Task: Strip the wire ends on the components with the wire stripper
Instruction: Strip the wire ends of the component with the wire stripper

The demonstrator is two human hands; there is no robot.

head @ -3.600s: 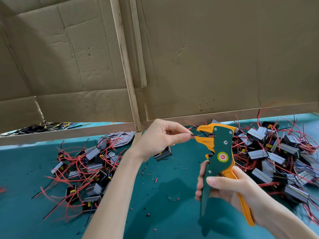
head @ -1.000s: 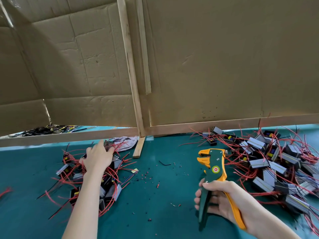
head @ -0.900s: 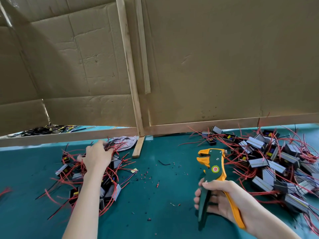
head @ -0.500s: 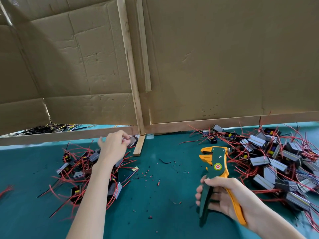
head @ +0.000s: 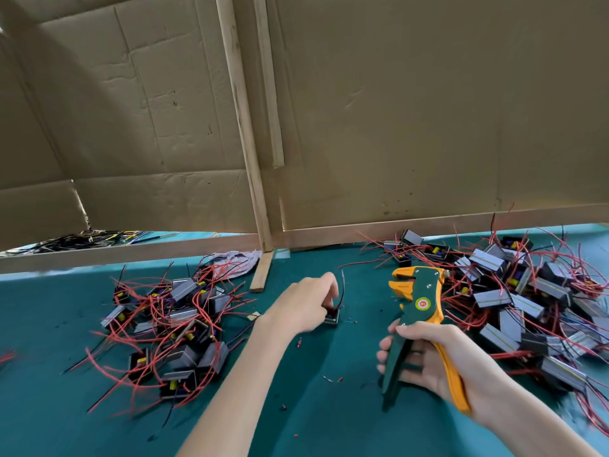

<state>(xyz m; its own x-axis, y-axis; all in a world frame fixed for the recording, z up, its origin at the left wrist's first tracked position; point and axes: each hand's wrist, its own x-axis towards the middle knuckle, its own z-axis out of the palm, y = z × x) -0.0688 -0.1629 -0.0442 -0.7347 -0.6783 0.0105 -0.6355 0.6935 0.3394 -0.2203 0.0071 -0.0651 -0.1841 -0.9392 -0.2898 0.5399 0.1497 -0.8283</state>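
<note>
Green desk (head: 313,407), backed by a cardboard wall (head: 428,110) braced with an upright wooden strip (head: 244,127). Left hand (head: 306,305): low over the middle of the desk, fingers curled round one small dark component (head: 332,316); whether the component rests on the desk or hangs just above it cannot be told, as the hand is a little blurred. Red and black wires (head: 342,288) stand up from that component beside the fingertips. Right hand (head: 438,361): fingers and thumb wrapped round the handles of the green and orange wire stripper (head: 415,311), held head-up, the orange mouth facing left toward the component and clear of its wires. Left heap (head: 178,324): like components tangled in red leads, well left of the left hand. Right heap (head: 527,298): larger, same kind, just behind and to the right of the stripper. Crumpled sheet (head: 230,258) at the far edge of the left heap. Small red scraps (head: 299,343) scattered on the desk between the forearms.
</note>
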